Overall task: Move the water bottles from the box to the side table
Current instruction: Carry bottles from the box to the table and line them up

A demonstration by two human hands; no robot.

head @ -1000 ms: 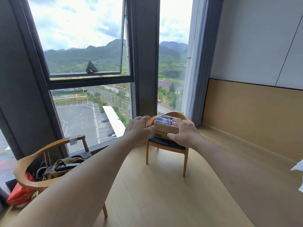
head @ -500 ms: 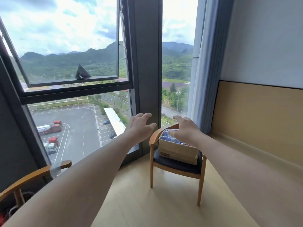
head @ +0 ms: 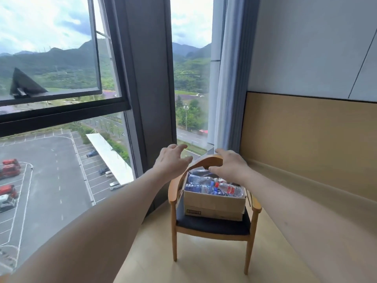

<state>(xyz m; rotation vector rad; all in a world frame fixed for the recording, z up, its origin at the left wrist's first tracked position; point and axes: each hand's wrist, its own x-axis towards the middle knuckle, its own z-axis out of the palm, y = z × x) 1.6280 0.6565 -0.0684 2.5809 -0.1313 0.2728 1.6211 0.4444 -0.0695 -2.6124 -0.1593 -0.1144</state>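
Fingers spread on both hands, holding nothing, bottles jumbled in box, far ones hidden by right hand

Single head view, facing forward-down at chair, fairly near; edges perhaps distorted.

bottles in box — box on chair

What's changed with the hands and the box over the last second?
Both hands let go of the cardboard box and lifted away: the left hand is open beside the chair, the right hand open above the water bottles. The box stays on the chair seat, bottles inside.
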